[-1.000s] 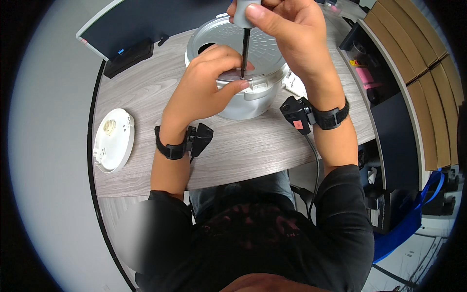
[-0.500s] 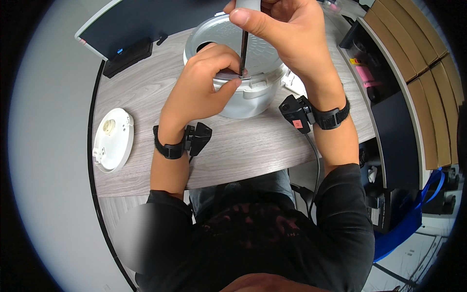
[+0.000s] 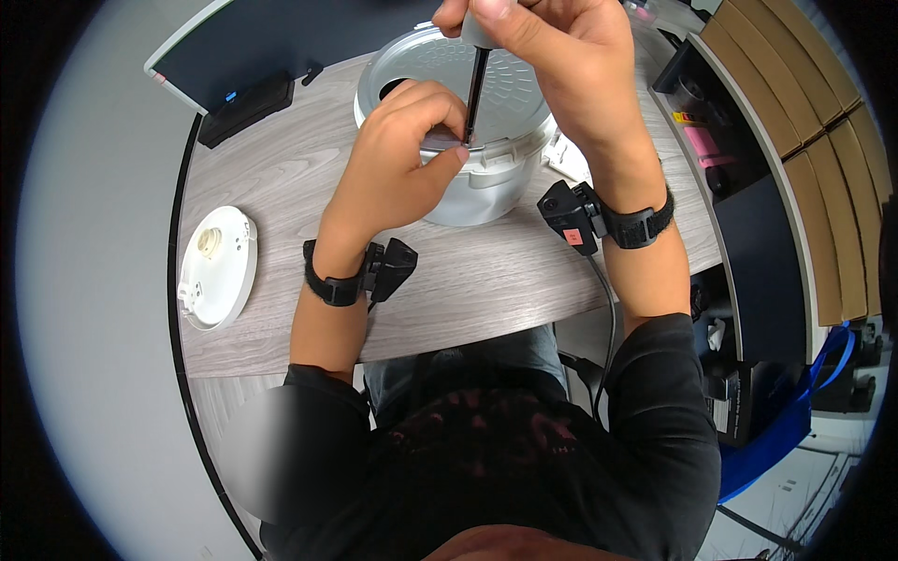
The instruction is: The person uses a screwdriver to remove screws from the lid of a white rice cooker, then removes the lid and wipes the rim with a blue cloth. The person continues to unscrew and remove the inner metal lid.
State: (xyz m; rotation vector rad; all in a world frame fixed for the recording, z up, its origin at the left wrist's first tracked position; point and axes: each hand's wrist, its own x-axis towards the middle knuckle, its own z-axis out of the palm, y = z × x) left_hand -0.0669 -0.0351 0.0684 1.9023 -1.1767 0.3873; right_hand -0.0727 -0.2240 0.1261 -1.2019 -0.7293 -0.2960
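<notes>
My right hand (image 3: 585,79) grips a screwdriver (image 3: 476,93) by its grey handle, its dark shaft slanting down to the near rim of a white appliance that looks like a rice cooker (image 3: 482,196). On top of the appliance is a silvery lid plate (image 3: 440,65) with a raised pattern and a dark round hole. My left hand (image 3: 393,164) rests on the lid's near edge, thumb and forefinger closed around the screwdriver's tip. Whatever lies between those fingers is hidden. A round white cover (image 3: 222,271) with small fittings lies on the desk at the left.
The grey wood-grain desk (image 3: 496,294) carries a monitor (image 3: 281,56) and a black box (image 3: 245,110) at the back. White paper (image 3: 565,161) lies right of the appliance. To the right stand a shelf with a pink item (image 3: 706,148), cardboard boxes (image 3: 823,215) and a blue bag (image 3: 772,453).
The screwdriver's shaft leans more to the right at its top, and my right hand has shifted slightly to the right. My left hand has moved a little rightward, still at the tip.
</notes>
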